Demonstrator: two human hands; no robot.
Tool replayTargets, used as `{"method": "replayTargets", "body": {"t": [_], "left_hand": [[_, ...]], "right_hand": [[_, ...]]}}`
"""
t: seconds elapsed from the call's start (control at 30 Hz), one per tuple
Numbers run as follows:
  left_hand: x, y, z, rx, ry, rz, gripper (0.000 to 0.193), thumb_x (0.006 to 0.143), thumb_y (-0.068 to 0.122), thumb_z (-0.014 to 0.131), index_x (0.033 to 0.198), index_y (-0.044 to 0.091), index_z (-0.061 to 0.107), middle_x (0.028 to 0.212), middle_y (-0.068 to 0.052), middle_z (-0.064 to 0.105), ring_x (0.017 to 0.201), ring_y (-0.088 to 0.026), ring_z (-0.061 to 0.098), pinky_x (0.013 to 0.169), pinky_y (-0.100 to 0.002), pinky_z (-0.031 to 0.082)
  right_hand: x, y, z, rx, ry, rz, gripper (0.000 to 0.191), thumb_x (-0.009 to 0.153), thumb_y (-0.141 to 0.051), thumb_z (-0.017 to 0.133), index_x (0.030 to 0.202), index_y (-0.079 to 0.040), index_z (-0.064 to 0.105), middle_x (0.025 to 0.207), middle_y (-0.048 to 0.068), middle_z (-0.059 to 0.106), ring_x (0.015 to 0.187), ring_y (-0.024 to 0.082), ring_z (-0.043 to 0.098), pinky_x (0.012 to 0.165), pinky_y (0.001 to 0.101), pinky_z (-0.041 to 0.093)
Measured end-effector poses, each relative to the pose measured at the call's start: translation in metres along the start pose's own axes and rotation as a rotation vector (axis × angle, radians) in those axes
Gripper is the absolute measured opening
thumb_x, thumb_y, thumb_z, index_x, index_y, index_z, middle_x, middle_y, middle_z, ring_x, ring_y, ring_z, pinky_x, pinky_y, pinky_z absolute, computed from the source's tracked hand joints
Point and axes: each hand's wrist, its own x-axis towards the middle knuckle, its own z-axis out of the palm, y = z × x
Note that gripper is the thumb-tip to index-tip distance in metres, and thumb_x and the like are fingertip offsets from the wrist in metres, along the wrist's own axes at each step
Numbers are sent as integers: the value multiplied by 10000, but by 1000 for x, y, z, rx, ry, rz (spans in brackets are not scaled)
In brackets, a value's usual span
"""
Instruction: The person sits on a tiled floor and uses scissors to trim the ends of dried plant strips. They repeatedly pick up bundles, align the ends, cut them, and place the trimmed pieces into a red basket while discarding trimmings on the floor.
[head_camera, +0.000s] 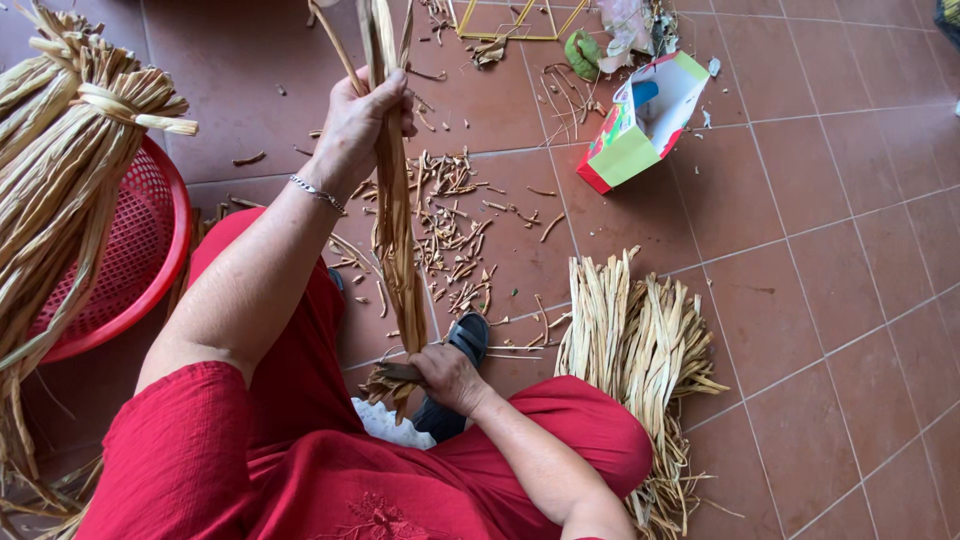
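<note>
Head view of a seated person in red clothing working dried leaf strips (398, 215) over a tiled floor (830, 300). The upper ends of the strips run out of the top edge of the frame, and their lower ends are partly covered by the right hand (445, 376), so their full length cannot be made out. The long axis runs nearly upright in the picture, from the left hand (362, 122) above down to the right hand near the lap, leaning slightly to the right toward the bottom. The left grip is pressed together around the strips, fingers wrapped over them; the right grip pinches their frayed lower ends. A tied bundle (70, 170) lies over a red basket (150, 250) at the left, both cut off by the frame edge. A loose pile of strips (640, 350) lies on the floor just beside the right knee. Scraps (455, 225) litter the tiles beyond the hands; a coloured carton (640, 125) lies open farther off. A dark sandal (465, 340) shows partly behind the right hand.
</note>
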Motion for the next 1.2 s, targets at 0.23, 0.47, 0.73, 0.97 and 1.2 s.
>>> {"method": "replayTargets", "body": {"t": [0.23,0.47,0.73,0.97,1.2], "left_hand": [[-5,20,15,118,-65,-21,255,1049,327,627,1076,74,640,809,-20,671,655,-117,653,621,-267,568],[-16,10,39,324,-120,7,254,1081,324,624,1101,79,687,745,66,550,615,-38,476,542,-214,415],[-33,1,54,604,-261,-63,381,1050,415,596,1238,87,643,768,69,535,660,-29,484,551,-227,419],[-52,-15,69,769,-403,-131,591,1040,534,545,1467,129,483,918,41,613,827,-57,566,719,-262,501],[-68,-35,74,702,-459,-179,503,1090,468,496,1471,143,545,874,29,529,778,-81,479,669,-282,441]], "right_hand": [[-7,10,27,-55,-142,-20,261,734,-98,720,951,-64,579,854,112,612,832,324,652,754,438,514],[7,12,15,-4,-529,386,393,864,-270,768,1229,-163,667,1052,153,733,1036,363,691,863,478,517],[27,36,-97,212,-449,671,657,741,-482,919,1261,-156,687,1101,108,748,1036,277,724,880,391,558],[39,39,-160,397,394,496,553,968,-401,703,1375,-41,604,901,3,641,830,68,684,734,258,578],[56,32,-181,24,585,487,725,1017,-650,559,1388,-28,586,926,65,567,789,164,628,711,315,531]]}}
